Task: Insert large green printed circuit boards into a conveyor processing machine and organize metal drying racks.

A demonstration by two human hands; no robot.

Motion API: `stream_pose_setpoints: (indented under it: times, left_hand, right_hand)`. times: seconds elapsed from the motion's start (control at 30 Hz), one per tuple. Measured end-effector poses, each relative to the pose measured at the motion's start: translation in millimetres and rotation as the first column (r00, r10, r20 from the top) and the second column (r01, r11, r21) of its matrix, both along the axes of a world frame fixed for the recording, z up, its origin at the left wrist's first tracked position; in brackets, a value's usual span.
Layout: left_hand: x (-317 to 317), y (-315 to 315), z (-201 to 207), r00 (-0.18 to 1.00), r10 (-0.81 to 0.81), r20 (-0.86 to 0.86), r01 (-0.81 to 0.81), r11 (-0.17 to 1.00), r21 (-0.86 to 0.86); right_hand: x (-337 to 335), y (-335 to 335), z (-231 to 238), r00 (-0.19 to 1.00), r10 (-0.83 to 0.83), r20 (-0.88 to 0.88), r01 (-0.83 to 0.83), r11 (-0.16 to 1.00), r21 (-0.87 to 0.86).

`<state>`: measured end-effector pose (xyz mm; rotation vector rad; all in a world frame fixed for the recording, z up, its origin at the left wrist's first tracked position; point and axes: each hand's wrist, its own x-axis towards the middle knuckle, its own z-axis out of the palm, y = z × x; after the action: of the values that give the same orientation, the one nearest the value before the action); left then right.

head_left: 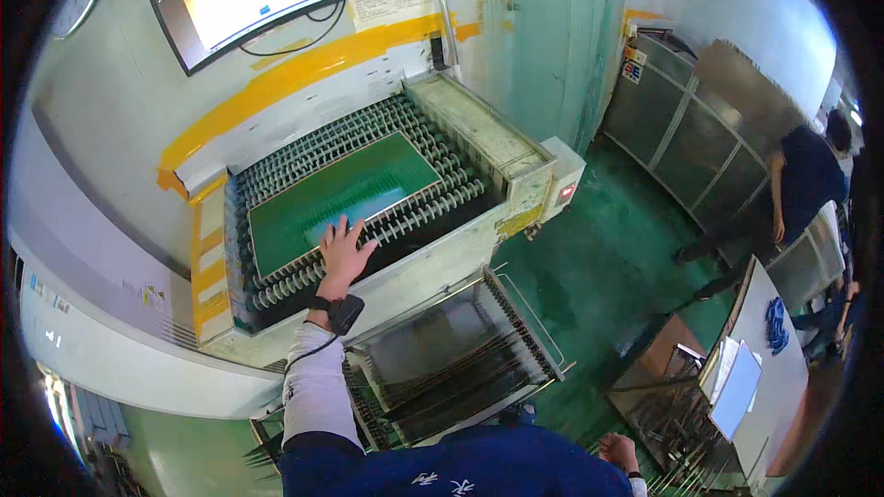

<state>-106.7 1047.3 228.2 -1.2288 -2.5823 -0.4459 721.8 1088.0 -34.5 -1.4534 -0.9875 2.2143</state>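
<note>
Left hand spread and gripping nothing, over near edge of green panel

Grip, left: the left hand is palm down, fingers fanned apart, with nothing enclosed. Fingertips overlap the near edge of a green rectangular panel; contact or a small gap cannot be determined from this angle. A black wrist device with a cable sits at the cuff of the pale sleeve.

Grip, right: the right hand is low at the near side, fingers curled; whether they enclose anything is not readable.

Panel position: lying flat on the roller conveyor, glossy, pale along its borders, with rows of rollers exposed on the far, right and near sides.

Surroundings: a slotted rack stands near, below the conveyor's near wall, with dark sheets in it. A control box is fixed at the conveyor's right end. Far left, a lit monitor hangs on the wall. At right, a table bears a blue bundle and papers; beyond it, a co-worker in dark clothing.
</note>
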Motion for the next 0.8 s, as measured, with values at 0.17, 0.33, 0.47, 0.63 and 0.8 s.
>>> stream_pose_setpoints:
  times: [0.17,0.33,0.47,0.63,0.8]
  left_hand:
    - [-21.7,20.5,8.2,1.000,0.013,0.028,-0.014,1.000,0.019]
    - [-35.3,61.6,13.0,0.976,-0.172,-0.136,0.187,0.976,0.108]
    - [-92.2,47.3,-5.8,0.972,-0.163,-0.170,0.168,0.986,0.019]
    - [-107.0,67.6,-21.6,0.997,0.035,-0.076,-0.041,0.995,-0.087]
    - [-29.5,83.0,-3.2,0.921,-0.381,0.083,0.314,0.850,0.422]
  right_hand:
    - [-13.3,-28.8,42.5,0.997,-0.072,-0.006,0.072,0.996,0.059]
    - [31.3,-63.0,7.1,0.822,-0.456,-0.342,0.312,0.862,-0.400]
    - [-18.0,-57.1,41.6,0.878,-0.441,0.188,0.472,0.864,-0.178]
    - [6.3,-71.9,10.4,0.794,-0.588,-0.154,0.432,0.724,-0.539]
    - [62.5,-104.1,-69.8,0.490,-0.619,-0.613,0.119,0.745,-0.657]
